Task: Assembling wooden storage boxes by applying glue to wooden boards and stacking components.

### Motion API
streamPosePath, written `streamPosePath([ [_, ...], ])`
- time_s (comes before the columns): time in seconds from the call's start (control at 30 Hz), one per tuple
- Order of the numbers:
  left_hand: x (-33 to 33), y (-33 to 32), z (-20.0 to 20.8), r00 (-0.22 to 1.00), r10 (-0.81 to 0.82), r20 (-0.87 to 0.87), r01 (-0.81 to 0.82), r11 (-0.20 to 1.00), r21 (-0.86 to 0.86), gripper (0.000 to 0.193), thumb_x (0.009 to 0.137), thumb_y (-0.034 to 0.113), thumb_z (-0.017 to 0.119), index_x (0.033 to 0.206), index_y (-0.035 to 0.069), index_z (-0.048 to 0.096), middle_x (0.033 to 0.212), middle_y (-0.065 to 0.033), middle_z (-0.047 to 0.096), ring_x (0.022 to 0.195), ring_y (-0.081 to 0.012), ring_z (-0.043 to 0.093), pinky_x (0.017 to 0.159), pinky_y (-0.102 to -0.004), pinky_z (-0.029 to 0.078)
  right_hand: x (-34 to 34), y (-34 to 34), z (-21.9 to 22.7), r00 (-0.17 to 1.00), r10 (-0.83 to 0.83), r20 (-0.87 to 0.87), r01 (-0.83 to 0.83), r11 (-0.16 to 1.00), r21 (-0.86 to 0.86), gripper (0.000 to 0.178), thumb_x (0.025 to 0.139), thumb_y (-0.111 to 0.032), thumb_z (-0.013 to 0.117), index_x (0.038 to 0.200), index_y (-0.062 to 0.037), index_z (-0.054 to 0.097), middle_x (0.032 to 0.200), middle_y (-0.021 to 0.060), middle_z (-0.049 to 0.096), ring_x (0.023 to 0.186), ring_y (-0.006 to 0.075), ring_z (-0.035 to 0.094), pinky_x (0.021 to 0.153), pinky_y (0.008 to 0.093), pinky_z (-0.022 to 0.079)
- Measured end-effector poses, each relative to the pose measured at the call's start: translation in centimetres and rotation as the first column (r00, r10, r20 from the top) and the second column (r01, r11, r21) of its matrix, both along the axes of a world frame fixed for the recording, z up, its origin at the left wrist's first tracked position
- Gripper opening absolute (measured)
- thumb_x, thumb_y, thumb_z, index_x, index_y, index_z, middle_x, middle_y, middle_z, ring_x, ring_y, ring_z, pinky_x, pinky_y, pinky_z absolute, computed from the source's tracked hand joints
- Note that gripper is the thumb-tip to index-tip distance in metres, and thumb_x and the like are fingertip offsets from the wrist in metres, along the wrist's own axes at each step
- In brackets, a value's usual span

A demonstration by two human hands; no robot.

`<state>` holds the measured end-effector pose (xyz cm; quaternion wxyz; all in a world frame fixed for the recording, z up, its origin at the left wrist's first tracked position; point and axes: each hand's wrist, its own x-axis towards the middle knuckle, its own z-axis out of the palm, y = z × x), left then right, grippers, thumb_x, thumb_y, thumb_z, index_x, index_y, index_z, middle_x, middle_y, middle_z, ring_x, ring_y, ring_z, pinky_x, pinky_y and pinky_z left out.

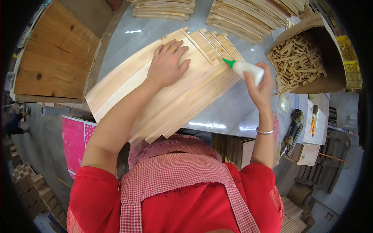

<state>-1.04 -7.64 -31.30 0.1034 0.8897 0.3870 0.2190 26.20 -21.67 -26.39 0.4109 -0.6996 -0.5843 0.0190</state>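
Observation:
Several pale wooden boards point(171, 99) lie overlapped like steps across the grey table in front of me. My left hand point(166, 64) rests flat on the top board, fingers spread, a ring on one of them. In my right hand point(259, 87) is a white glue bottle point(248, 72) with a green nozzle, tilted so that its tip points down-left at the boards' stepped far ends. Grooves run across those ends, and white lines show along some of them. Whether the tip touches the wood I cannot tell.
A cardboard box point(334, 58) of thin wooden strips point(297, 64) stands at the right, with a yellow crate point(351, 66) behind. Stacked boards point(237, 19) sit along the table's far side. A dark power tool point(294, 128) lies at the right edge. A wooden panel point(56, 52) rises at left.

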Motion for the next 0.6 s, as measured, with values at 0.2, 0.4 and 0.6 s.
streamPosePath([
  [0.2, -0.1, -0.1, 0.0, 0.996, 0.076, 0.046, -0.076, 0.997, 0.0, 0.049, 0.089, 0.032, 0.062, 0.127, 0.002, 0.056, 0.14, -0.0161, 0.049, 0.132, -0.0323, 0.042, 0.111, -0.0437, 0.03, -0.5, -1.5, 1.1, 0.993, -0.071, -0.097, 0.066, 0.997, -0.048, 0.033, 0.082, -0.02, 0.075, 0.104, -0.0025, 0.057, 0.082, 0.0114, 0.065, 0.065, 0.0167, 0.063, 0.058, 0.0296, 0.05],
  [0.4, 0.1, -0.6, -0.3, 0.996, 0.062, 0.068, -0.064, 0.997, 0.031, 0.055, 0.087, 0.035, 0.063, 0.127, -0.003, 0.055, 0.138, -0.0205, 0.049, 0.131, -0.0337, 0.043, 0.111, -0.0447, 0.031, -5.1, 5.0, -2.2, 0.936, 0.002, -0.352, 0.051, 0.989, 0.14, 0.042, 0.082, -0.026, 0.077, 0.108, -0.0003, 0.056, 0.086, 0.0128, 0.066, 0.078, 0.0222, 0.065, 0.07, 0.0334, 0.052],
  [0.6, 0.4, -0.3, -0.3, 0.997, 0.042, 0.072, -0.045, 0.999, 0.031, 0.055, 0.086, 0.034, 0.065, 0.127, -0.001, 0.056, 0.138, -0.0186, 0.05, 0.13, -0.0335, 0.043, 0.109, -0.0436, 0.033, -7.9, 11.5, -3.1, 0.981, 0.028, -0.194, 0.008, 0.983, 0.184, 0.044, 0.079, -0.028, 0.078, 0.107, -0.0014, 0.057, 0.092, 0.019, 0.066, 0.083, 0.0348, 0.066, 0.073, 0.0408, 0.052],
])
